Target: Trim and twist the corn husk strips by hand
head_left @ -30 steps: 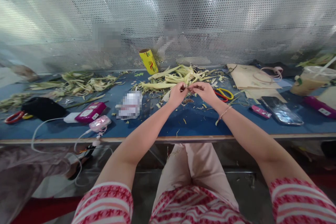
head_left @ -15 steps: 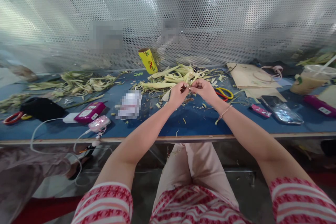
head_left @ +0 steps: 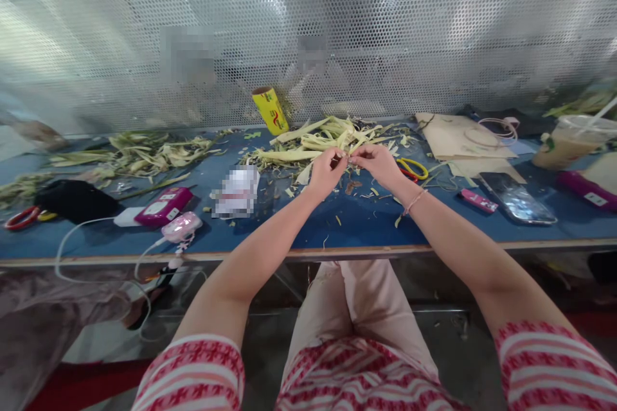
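Observation:
My left hand and my right hand meet fingertip to fingertip just above the blue table. Both pinch a small pale leaf strip between them; it is too small to make out well. Right behind my hands lies a pile of pale green-yellow leaf strips. Yellow-handled scissors lie beside my right hand. A thin bracelet circles my right wrist.
A yellow roll leans against the perforated metal screen. At the left lie a second leaf pile, a magenta device, a pink gadget with a cable, a black pouch and red scissors. On the right sit brown paper, a phone and a drink cup.
Both hands have lifted slightly and shifted a little away from me, staying joined at the fingertips. Nothing else on the table has moved.

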The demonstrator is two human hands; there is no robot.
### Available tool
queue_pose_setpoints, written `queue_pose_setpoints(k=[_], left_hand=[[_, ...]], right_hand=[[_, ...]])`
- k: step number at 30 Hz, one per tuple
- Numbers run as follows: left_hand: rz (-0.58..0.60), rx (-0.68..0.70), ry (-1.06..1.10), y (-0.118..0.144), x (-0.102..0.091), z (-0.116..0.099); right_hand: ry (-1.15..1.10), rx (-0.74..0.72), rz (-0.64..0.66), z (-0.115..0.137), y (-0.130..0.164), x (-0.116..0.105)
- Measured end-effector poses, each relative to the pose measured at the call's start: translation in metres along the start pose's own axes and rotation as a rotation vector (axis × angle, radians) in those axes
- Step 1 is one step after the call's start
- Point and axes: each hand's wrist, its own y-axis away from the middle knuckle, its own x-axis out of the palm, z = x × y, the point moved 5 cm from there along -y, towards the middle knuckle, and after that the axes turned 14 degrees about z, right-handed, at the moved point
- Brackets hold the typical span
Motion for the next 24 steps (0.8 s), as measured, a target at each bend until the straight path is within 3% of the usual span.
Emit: queue_pose_setpoints(k=[7, 18, 24], left_hand=[[0.015, -0.004, -0.01, -0.0011, 0.0017, -0.0004], [0.001, 0.141, -0.348, 0.0002, -0.0007, -0.0073], [-0.01, 0.046, -0.303, -0.0003, -0.001, -0.0064]], right_hand=[[0.073, -0.013, 0.027, 0.0024, 0.0005, -0.0016], [0.002, 0.048, 0.043, 0.0001, 0.0017, 0.0023], [0.102, 0.0, 0.0, 0.0086, 0.0041, 0.0009]])
